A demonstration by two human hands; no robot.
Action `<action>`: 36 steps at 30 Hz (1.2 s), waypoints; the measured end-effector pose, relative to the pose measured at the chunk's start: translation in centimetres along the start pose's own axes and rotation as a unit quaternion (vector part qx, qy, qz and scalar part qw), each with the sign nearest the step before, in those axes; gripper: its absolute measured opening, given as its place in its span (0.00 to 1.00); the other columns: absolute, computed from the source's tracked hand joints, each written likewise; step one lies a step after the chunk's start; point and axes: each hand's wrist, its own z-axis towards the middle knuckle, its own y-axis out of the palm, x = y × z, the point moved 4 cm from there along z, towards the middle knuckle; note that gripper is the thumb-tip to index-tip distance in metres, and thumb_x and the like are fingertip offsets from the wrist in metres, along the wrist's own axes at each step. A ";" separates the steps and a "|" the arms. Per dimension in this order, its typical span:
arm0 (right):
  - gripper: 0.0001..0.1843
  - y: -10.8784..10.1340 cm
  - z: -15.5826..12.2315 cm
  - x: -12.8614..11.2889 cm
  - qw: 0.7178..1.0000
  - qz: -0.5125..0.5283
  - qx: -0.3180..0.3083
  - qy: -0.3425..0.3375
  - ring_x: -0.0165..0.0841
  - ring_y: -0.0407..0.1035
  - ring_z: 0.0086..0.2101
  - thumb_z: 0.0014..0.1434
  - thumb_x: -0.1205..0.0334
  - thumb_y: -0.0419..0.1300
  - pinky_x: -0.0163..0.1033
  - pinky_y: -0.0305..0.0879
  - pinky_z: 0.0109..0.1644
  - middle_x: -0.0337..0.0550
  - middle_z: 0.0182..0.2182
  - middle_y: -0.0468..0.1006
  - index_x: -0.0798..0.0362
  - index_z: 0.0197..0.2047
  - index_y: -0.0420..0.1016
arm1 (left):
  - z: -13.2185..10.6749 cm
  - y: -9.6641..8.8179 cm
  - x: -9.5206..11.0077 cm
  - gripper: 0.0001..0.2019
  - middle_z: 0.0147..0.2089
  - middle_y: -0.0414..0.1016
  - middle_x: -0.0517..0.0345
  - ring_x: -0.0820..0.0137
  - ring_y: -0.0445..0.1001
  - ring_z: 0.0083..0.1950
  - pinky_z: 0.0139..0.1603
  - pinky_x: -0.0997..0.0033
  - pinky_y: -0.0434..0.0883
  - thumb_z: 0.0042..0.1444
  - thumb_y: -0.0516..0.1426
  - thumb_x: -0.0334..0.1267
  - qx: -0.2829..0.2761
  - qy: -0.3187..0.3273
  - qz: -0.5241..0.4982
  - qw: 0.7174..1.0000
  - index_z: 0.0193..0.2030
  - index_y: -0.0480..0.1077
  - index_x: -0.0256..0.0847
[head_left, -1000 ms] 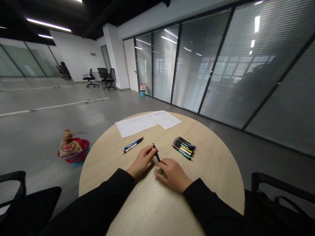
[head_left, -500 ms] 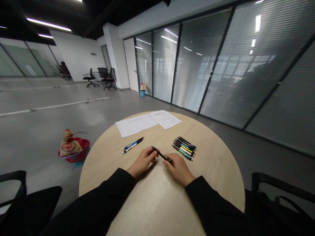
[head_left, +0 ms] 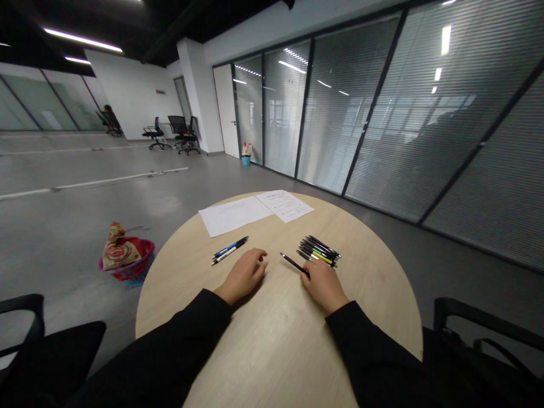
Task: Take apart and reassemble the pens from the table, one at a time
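My right hand (head_left: 323,283) is closed on a black pen (head_left: 293,262), whose tip points left toward the table's middle. Just beyond that hand lies a row of several pens (head_left: 319,247), black, white, green and yellow, and the hand partly hides the nearest ones. Over the table to the left, my left hand (head_left: 245,273) holds nothing, its fingers curved with a gap between thumb and fingertips. Past its fingers a blue-and-black pen (head_left: 230,247) and a white-and-black pen (head_left: 229,252) lie side by side at a slant.
Two printed paper sheets (head_left: 236,214) lie at the far side of the round wooden table (head_left: 272,345). On the floor to the left stands a basket (head_left: 147,258) with a paper bag in it. Black chairs (head_left: 51,351) flank the table.
My left hand has let go of the black pen and drawn slightly left. My right hand has carried the pen rightward, closer to the row of pens, now covering some of them.
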 end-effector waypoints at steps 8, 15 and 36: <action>0.06 -0.2 -0.2 2.5 0.992 -0.088 -0.019 0.084 0.44 0.71 0.43 0.62 0.66 0.59 0.42 0.64 0.46 0.56 0.39 0.79 0.57 0.37 0.78 | 0.9 -2.0 -2.5 0.11 0.49 0.71 0.42 0.55 0.67 0.49 0.49 0.57 0.65 0.64 0.51 0.35 -0.007 -0.046 0.311 0.949 0.48 0.71 0.37; 0.07 -0.5 -0.3 3.1 0.988 -0.114 0.007 0.108 0.44 0.70 0.43 0.64 0.68 0.56 0.43 0.63 0.44 0.56 0.39 0.78 0.57 0.40 0.77 | 1.6 -3.1 -3.9 0.14 0.46 0.71 0.41 0.54 0.69 0.47 0.42 0.59 0.64 0.67 0.46 0.34 -0.039 -0.094 0.389 0.916 0.48 0.71 0.35; 0.10 -0.9 0.0 0.4 0.991 -0.002 0.132 -0.037 0.39 0.67 0.38 0.65 0.67 0.56 0.41 0.58 0.43 0.45 0.32 0.74 0.52 0.30 0.70 | 1.9 -2.0 -5.4 0.14 0.42 0.72 0.41 0.55 0.72 0.43 0.41 0.58 0.65 0.67 0.46 0.29 -0.052 -0.044 0.379 0.923 0.43 0.72 0.33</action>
